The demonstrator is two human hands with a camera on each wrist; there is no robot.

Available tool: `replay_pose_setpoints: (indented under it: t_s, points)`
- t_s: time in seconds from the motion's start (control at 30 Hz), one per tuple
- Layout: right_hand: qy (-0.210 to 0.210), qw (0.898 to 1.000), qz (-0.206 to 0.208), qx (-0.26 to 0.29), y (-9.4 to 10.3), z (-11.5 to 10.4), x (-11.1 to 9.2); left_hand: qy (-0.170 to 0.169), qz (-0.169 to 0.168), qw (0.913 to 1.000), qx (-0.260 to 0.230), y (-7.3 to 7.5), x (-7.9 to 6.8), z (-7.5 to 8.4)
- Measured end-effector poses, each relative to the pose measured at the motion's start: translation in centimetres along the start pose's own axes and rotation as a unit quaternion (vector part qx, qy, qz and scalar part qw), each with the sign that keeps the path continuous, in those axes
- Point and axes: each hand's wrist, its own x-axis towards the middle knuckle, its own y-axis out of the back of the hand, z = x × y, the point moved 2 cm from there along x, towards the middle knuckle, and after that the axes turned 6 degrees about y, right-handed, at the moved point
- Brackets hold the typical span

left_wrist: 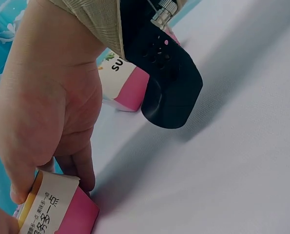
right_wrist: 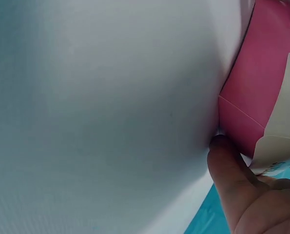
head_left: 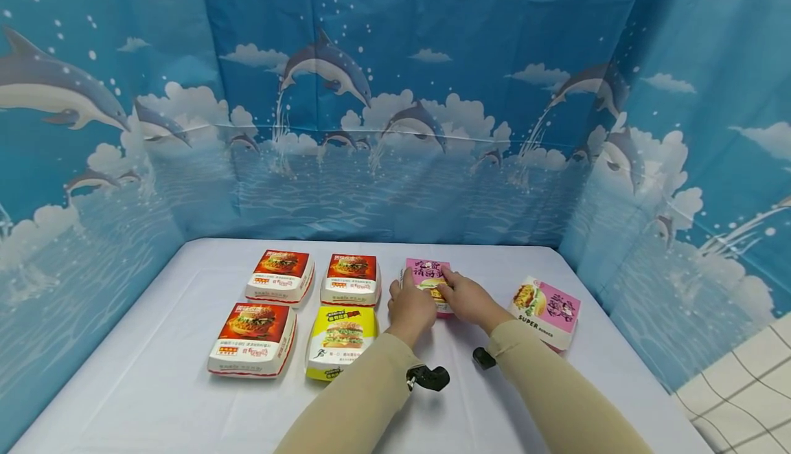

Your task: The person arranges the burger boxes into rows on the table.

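Take the yellow box (head_left: 341, 341) as the marker. To its left is a red box (head_left: 253, 339), and a second red box (head_left: 281, 277) sits back and left of it; no hand is near these two. A third red box (head_left: 350, 280) is just behind the yellow box, so a bump to one could shove the other — and the left sleeve (head_left: 364, 399), which crosses by the yellow box's right side, could give that bump. Right of the yellow box, and a bit behind, is the pink box (head_left: 428, 272). The left hand (head_left: 413, 310) grips its left side, and the right hand (head_left: 472, 299) pinches its right side. Squeezing too hard could dent it; lifting one side first could make it tip or slip. Far to the right of the yellow box, a second pink box (head_left: 544, 313) sits turned askew, and the right sleeve (head_left: 562, 385) could knock it by swinging wide. The boxes look like thin, smooth card — squarish, with sloping sides. The white cloth (head_left: 154, 344) under the yellow box has a fine weave, so it might bunch up. Behind hangs a creased, shiny blue sheet (head_left: 395, 193).
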Motion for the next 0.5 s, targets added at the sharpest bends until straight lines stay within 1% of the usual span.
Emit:
replay_pose_setpoints:
  t_s: [0.27, 0.5]
  points:
    - [0.006, 1.000, -0.004, 0.000, -0.28, 0.13, -0.13, -0.015, 0.009, 0.9998, 0.004, 0.13, -0.66, 0.11]
    - [0.012, 1.000, -0.006, -0.001, -0.45, 0.29, -0.14, -0.009, 0.008, 0.9999, 0.007, -0.12, -0.51, 0.02]
